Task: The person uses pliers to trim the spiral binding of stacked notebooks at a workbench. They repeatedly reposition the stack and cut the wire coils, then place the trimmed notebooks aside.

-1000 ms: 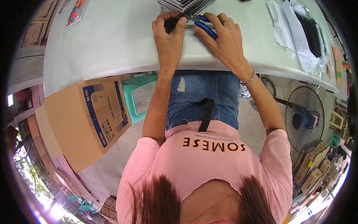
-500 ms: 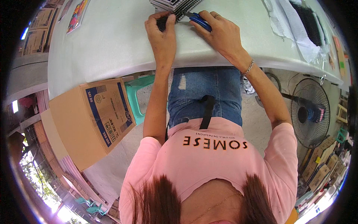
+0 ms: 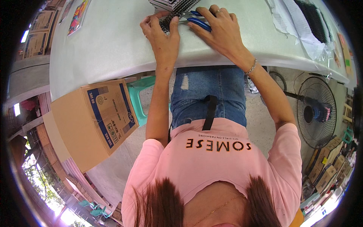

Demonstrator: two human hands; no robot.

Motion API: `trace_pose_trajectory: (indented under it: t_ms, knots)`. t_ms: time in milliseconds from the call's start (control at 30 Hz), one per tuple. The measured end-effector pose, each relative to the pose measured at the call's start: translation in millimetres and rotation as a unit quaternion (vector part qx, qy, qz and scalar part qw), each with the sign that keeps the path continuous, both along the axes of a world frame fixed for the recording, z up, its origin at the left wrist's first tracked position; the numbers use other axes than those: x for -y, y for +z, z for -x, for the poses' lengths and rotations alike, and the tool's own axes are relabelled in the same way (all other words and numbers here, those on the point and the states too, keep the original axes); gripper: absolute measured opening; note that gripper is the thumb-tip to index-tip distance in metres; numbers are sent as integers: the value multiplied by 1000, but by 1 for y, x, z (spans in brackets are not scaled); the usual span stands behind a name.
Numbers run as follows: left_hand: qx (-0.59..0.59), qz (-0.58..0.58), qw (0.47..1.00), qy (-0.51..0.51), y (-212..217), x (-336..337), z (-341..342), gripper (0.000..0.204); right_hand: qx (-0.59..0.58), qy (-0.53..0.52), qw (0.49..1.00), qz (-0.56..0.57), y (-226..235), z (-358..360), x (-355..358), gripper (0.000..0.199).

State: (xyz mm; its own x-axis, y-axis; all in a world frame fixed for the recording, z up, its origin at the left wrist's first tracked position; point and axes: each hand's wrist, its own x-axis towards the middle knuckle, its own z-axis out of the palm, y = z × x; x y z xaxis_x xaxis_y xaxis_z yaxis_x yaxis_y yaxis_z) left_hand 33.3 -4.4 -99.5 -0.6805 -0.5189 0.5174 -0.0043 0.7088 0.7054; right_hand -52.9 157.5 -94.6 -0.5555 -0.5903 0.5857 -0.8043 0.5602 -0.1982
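Observation:
At the top of the head view, a stack of wire-bound notebooks [image 3: 165, 4] lies on the table, black coils along its edge. My left hand [image 3: 163, 42] is at the stack's near end, thumb and fingers closed around a bunch of black wire coils [image 3: 165, 25]. My right hand [image 3: 226, 34] grips a pair of blue-handled pliers [image 3: 202, 25], its two handles spread apart. The jaws point left and reach the coils beside my left thumb. Whether they touch a wire is too small to tell.
The white-covered table [image 3: 113, 49] has its near edge at my lap. Black wire coils on white paper [image 3: 312, 22] lie at the right, a colourful card [image 3: 78, 18] at the left. Below stand a cardboard box [image 3: 94, 125], a green stool [image 3: 138, 100] and a fan [image 3: 317, 112].
The pliers' handles have parted, and the jaws have moved slightly left to the coils. My left hand has shifted a little left, its fingers spread somewhat more around the wire.

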Motion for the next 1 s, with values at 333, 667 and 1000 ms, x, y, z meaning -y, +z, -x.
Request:
trace_pose_trajectory:
  t_ms: [333, 667, 1000]
  knots:
    - [-14, 15, 1000, 2, -4, -1, 2, 34, 1, 28, 999, 31, -2, 4, 5, 42]
    - [-27, 9, 999, 16, -4, -1, 0, 30, 65, 5, 998, 19, 1, -5, 1, 40]
    - [-15, 43, 999, 20, -6, -5, 0, 33, 0, -27, 999, -29, -4, -9, 0, 51]
